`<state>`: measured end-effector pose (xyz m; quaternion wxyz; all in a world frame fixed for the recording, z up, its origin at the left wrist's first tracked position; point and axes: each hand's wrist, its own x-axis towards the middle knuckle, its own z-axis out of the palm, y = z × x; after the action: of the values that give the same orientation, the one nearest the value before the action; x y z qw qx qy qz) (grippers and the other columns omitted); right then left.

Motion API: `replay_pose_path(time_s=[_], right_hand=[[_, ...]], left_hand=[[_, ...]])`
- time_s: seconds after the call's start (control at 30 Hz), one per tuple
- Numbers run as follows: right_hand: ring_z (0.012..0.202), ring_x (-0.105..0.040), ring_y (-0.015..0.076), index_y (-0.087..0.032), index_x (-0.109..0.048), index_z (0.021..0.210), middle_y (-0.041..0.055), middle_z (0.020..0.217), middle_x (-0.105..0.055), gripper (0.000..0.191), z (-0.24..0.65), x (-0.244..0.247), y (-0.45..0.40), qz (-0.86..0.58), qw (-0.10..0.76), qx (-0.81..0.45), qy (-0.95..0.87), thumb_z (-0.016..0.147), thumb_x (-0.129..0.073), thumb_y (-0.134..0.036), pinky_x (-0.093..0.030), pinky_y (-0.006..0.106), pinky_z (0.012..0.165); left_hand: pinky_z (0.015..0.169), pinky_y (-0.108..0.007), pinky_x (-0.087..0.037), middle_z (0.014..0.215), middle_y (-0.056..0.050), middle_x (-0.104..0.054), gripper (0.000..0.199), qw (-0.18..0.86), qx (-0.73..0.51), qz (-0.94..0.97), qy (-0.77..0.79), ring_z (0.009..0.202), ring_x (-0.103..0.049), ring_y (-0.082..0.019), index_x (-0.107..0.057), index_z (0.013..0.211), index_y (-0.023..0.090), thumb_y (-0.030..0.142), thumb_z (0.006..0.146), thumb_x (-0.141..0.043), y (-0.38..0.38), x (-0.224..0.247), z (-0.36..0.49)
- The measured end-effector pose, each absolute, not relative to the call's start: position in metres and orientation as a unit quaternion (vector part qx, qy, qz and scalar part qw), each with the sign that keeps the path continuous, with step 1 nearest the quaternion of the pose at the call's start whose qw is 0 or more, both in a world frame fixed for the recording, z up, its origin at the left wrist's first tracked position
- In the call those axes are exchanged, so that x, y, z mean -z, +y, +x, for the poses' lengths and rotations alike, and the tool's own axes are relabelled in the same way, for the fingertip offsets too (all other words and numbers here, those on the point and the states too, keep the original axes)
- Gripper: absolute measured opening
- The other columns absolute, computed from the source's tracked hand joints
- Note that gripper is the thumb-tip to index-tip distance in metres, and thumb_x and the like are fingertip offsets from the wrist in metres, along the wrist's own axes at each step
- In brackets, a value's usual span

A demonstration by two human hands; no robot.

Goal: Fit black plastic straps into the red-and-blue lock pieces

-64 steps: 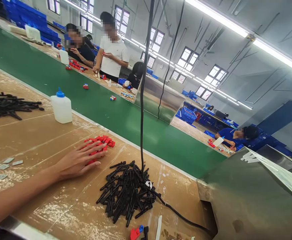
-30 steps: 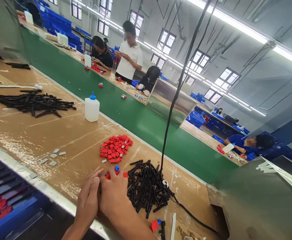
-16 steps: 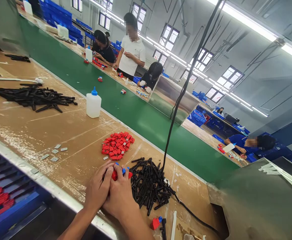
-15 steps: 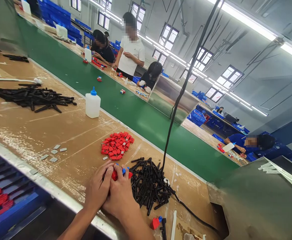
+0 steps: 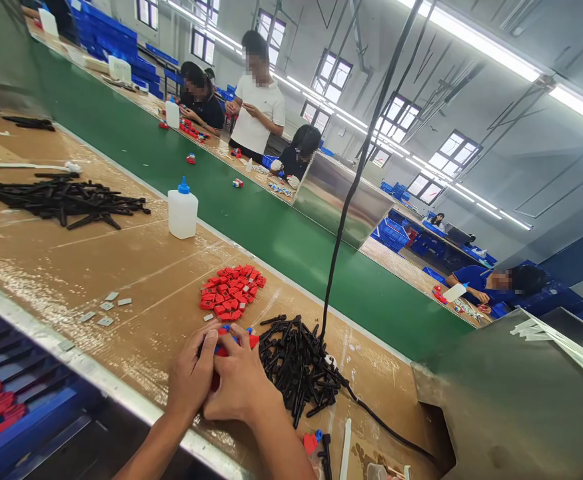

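Observation:
Both of my hands are closed together around a red-and-blue plastic part (image 5: 254, 341), in front of the red pile. My left hand (image 5: 191, 373) wraps it from the left, thumb on top. My right hand (image 5: 241, 383) covers it from the right with bent fingers, so most of the part is hidden. Just beyond lies a heap of small red plastic pieces (image 5: 232, 292), some with grey squares on them. To the right of my hands is a heap of black plastic sticks (image 5: 298, 367). Near my right forearm lie a red-and-blue piece (image 5: 312, 441) and a black stick (image 5: 326, 457).
A white bottle with a blue cap (image 5: 182, 212) stands near the green belt (image 5: 271, 213). Another black heap (image 5: 66, 199) and several grey plates (image 5: 106, 307) lie left. A black cable (image 5: 338, 247) hangs ahead. A blue crate (image 5: 31, 433) sits lower left. Co-workers sit and stand opposite.
My fingers have shifted slightly around the part, still closed on it. Pieces on the green belt have moved a little left. The standing co-worker has raised a hand from the far table.

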<state>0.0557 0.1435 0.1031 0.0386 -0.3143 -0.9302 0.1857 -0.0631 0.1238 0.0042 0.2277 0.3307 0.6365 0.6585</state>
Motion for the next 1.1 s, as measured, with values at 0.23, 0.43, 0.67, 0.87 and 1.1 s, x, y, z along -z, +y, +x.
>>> replay_pose_path(time_s=[0.23,0.43,0.67,0.87,1.1], right_hand=[[0.109,-0.078,0.0261,-0.027,-0.074,0.066,0.0004,0.088,-0.083,0.016,0.046,-0.095,0.178,-0.227,0.144,-0.374,-0.888,0.065,-0.072,-0.012,-0.037,0.045,0.132],[0.103,-0.077,0.023,-0.026,-0.077,0.076,-0.0008,0.092,-0.081,0.011,0.055,-0.099,0.2,-0.265,0.193,-0.467,-0.821,0.071,-0.075,-0.017,-0.057,0.036,0.108],[0.098,-0.077,0.0216,-0.024,-0.083,0.088,0.001,0.096,-0.082,0.021,0.059,-0.104,0.208,-0.368,0.207,-0.517,-0.745,0.081,-0.064,-0.019,-0.061,0.033,0.094],[0.072,-0.065,0.0174,-0.022,-0.08,0.086,-0.0022,0.072,-0.071,0.029,0.057,-0.111,0.214,-0.478,0.215,-0.439,-0.73,0.086,-0.054,-0.008,-0.053,0.027,0.073],[0.087,-0.068,0.0222,-0.023,-0.073,0.075,0.0017,0.083,-0.071,0.021,0.064,-0.141,0.179,-0.521,0.261,-0.306,-0.753,0.086,-0.066,-0.006,-0.052,0.033,0.086]], left_hand=[[0.115,-0.062,-0.055,0.125,-0.014,-0.083,0.078,0.251,-0.654,0.346,0.624,0.123,-0.076,-0.034,-0.08,0.113,0.021,0.091,0.1,-0.048,0.127,-0.006,-0.072],[0.115,-0.061,-0.055,0.121,-0.013,-0.084,0.078,0.274,-0.637,0.358,0.626,0.121,-0.077,-0.034,-0.081,0.11,0.021,0.09,0.101,-0.047,0.126,-0.006,-0.078],[0.116,-0.061,-0.055,0.128,-0.015,-0.083,0.081,0.277,-0.629,0.346,0.639,0.127,-0.076,-0.034,-0.08,0.12,0.021,0.088,0.105,-0.037,0.121,-0.01,-0.079],[0.113,-0.06,-0.056,0.119,-0.013,-0.085,0.078,0.256,-0.608,0.391,0.641,0.119,-0.078,-0.033,-0.082,0.107,0.022,0.09,0.1,-0.046,0.126,-0.013,-0.076],[0.106,-0.055,-0.065,0.118,-0.014,-0.088,0.072,0.241,-0.616,0.402,0.633,0.119,-0.08,-0.035,-0.084,0.107,0.022,0.077,0.107,-0.039,0.114,-0.02,-0.078]])
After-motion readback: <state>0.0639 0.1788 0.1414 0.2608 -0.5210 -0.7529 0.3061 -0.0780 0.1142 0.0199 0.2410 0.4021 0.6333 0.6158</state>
